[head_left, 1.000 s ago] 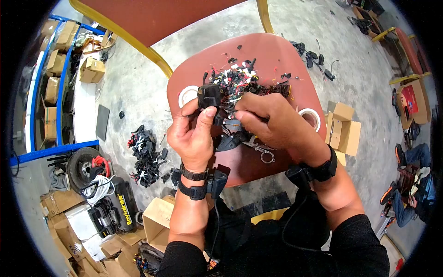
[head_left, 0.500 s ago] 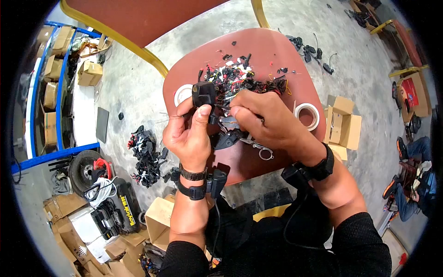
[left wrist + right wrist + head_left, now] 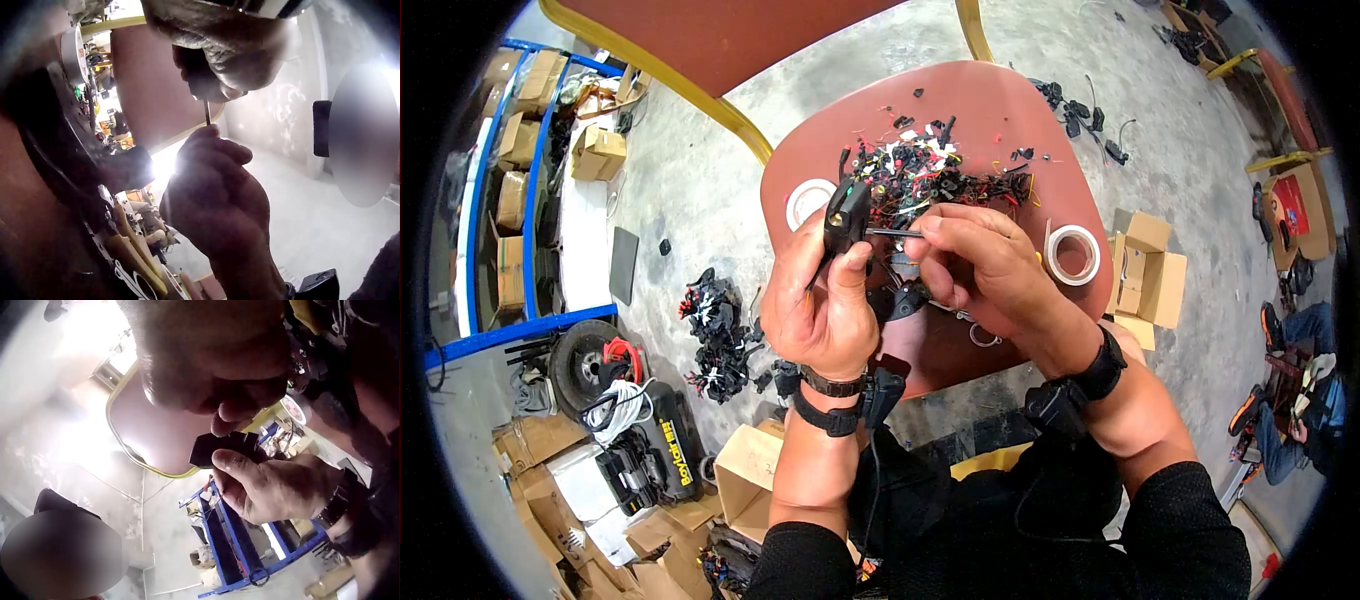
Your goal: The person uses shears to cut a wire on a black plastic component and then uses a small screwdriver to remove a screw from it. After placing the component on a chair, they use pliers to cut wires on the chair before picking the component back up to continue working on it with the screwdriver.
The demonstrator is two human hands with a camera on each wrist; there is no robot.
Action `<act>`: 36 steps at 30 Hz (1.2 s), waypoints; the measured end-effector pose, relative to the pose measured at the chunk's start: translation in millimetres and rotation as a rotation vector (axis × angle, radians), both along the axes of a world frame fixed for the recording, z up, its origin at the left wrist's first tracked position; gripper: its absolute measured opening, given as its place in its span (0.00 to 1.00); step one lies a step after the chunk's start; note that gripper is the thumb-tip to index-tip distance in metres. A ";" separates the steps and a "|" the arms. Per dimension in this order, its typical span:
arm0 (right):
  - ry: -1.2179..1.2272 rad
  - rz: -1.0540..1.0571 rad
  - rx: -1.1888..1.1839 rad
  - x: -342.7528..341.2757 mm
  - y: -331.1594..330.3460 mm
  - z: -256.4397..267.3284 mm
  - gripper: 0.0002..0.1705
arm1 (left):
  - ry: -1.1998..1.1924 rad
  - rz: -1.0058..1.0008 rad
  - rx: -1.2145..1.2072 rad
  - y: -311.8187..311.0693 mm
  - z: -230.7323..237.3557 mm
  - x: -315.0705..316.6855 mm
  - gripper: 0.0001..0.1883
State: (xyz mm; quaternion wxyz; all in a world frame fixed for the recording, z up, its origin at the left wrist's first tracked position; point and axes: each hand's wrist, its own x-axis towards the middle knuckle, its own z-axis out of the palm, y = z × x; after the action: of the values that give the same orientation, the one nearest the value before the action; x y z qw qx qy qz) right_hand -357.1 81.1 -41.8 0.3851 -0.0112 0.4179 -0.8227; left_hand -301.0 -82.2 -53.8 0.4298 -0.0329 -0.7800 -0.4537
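In the head view my left hand holds up a black plastic housing between thumb and fingers, over the chair seat. A brass-coloured spot shows on its side. My right hand pinches a thin dark metal rod, like a screwdriver shaft, whose far end meets the housing's right side. The left wrist view shows this shaft spanning the gap between both hands. In the right wrist view, the left thumb presses on the dark housing. Below the hands lies another black plastic part.
A heap of cut wires and small parts covers the seat's middle. Two tape rolls flank it, and scissors lie near the front edge. Black parts are piled on the floor at left; an open carton stands at right.
The left hand has turned the housing, so its narrower side now shows. The right hand has rolled and its fingers have loosened around the shaft, which shows more clearly.
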 end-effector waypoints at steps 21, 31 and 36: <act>0.296 0.021 0.299 -13.8 4.8 5.3 0.14 | -0.298 -0.379 0.673 -24.0 -8.0 0.5 0.22; 0.457 0.066 0.321 -13.5 11.4 16.2 0.09 | -0.457 -0.690 1.037 -29.4 0.5 -5.0 0.25; 0.593 -0.005 0.334 -9.9 10.9 10.5 0.07 | -0.407 -0.715 1.107 -30.4 -1.7 -4.0 0.26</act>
State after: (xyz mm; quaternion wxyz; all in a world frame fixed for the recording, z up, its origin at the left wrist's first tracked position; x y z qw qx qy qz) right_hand -367.0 92.1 -31.3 0.2413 -0.1856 0.6408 -0.7047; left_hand -305.1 -112.6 -55.6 0.0525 0.0221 -0.4397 -0.8963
